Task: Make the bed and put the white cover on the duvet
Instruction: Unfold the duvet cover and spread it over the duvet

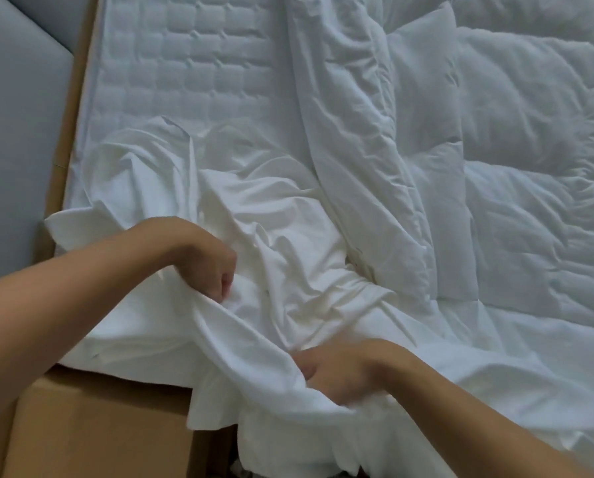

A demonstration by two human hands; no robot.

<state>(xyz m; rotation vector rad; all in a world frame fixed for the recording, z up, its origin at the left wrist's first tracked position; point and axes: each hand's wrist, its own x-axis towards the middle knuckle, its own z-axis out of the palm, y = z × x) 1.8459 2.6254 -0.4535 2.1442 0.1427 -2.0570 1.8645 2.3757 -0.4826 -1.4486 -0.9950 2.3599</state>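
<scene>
left hand (207, 267): fingers curled tight, bunching a fold of the white cover (254, 305)
right hand (337, 370): also clenched into the cover, right at the near edge
cover: crumpled heap on the near left corner of the mattress (185, 74), spilling over the wooden frame (92, 419)
duvet (495, 167): puffy, rumpled, sprawled across the right side, touching the cover

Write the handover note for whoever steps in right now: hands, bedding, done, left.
Left hand grips the crumpled smooth white fabric cover; right hand, blurred, grips it too, at the bed's near edge. The cover partly hangs over the tan bed frame. The puffy white quilted duvet lies bunched to the right, outside the cover. The white quilted mattress shows bare. Done: nothing yet. Left: sleeve the duvet, spread it.
</scene>
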